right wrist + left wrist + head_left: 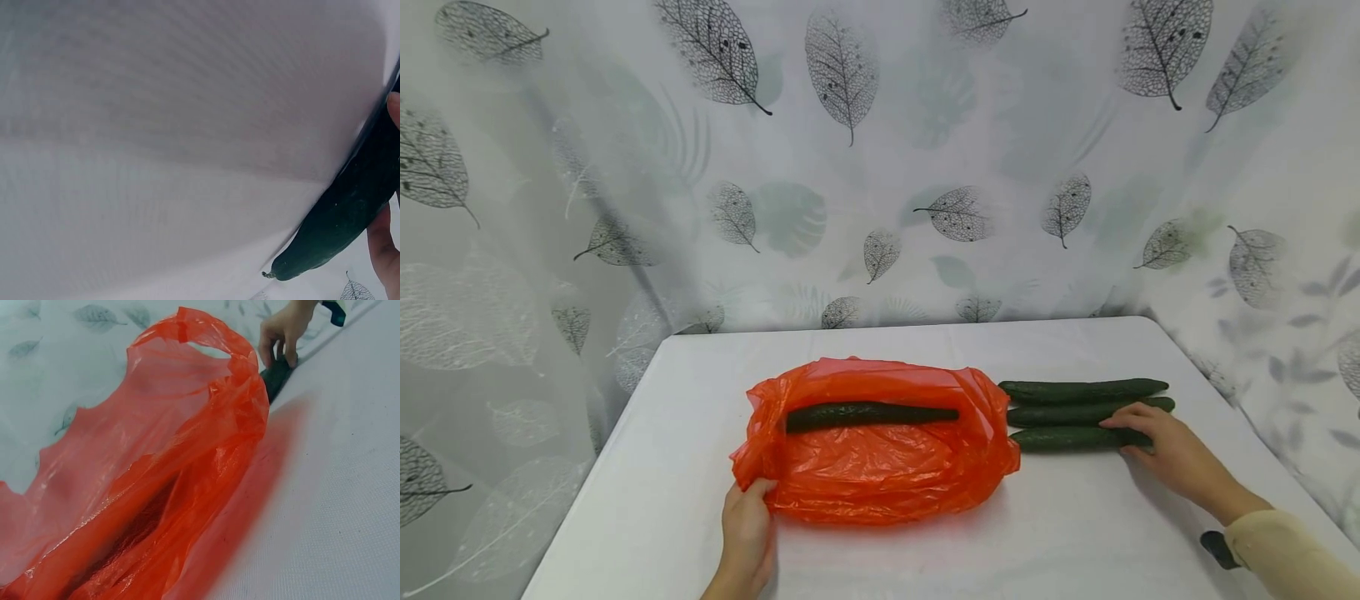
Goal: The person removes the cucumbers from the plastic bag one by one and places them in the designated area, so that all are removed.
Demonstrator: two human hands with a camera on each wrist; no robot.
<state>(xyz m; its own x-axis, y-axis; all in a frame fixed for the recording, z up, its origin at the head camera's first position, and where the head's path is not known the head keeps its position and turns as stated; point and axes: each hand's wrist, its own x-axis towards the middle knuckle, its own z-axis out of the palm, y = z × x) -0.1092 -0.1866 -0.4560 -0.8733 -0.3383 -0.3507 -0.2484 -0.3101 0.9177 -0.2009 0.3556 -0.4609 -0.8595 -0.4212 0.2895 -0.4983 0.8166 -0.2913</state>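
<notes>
Across the white table (1075, 525), the left hand (747, 529) pinches the red bag (865, 475) with one cucumber (872, 414) inside, while the right hand (1180, 458) grasps the front cucumber (1060, 440) of three alongside!

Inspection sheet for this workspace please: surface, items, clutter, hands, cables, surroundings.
Surface: white tabletop.
Items: one cucumber in the open red bag; three cucumbers side by side to its right.
Clutter: dark object by the right cuff, unidentified.
Left hand: grips the bag's left side.
Right hand: grips the nearest loose cucumber toward its right end.
Cables: nothing seen.
Surroundings: leaf-print sheeting behind and at both sides.
</notes>
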